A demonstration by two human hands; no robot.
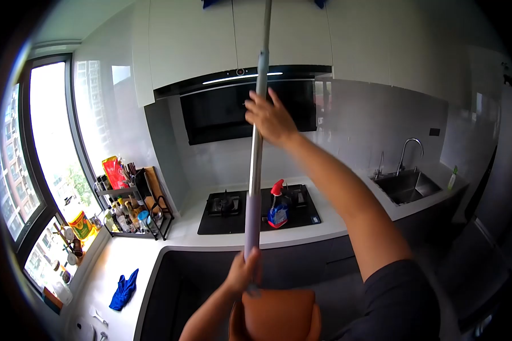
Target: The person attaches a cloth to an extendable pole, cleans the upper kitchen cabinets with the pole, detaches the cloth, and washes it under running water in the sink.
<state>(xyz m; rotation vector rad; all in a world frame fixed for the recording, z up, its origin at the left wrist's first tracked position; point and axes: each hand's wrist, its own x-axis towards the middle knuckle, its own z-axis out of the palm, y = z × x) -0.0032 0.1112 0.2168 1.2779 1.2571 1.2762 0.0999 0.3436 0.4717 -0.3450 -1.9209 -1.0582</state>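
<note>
A mop's long metal pole [256, 165] stands nearly upright in front of me, with a grey lower sleeve. Two blue cloth corners [321, 3] show at the top edge against the cabinets; the rest of the mop head is out of frame. My left hand [243, 274] is closed around the pole's lower end. Higher up, my right hand [272, 120] lies across the pole with its fingers loosely curved around it, slightly blurred. Behind the pole, a blue spray bottle [277, 216] with a red trigger stands on the black gas hob [227, 224].
White wall cabinets [188, 34] hang above a black range hood [210, 116]. A spice rack [132, 233] with bottles stands at the left by the window. A blue cloth [123, 290] lies on the left counter. The sink [407, 186] is at right; a brown chair [281, 315] is below me.
</note>
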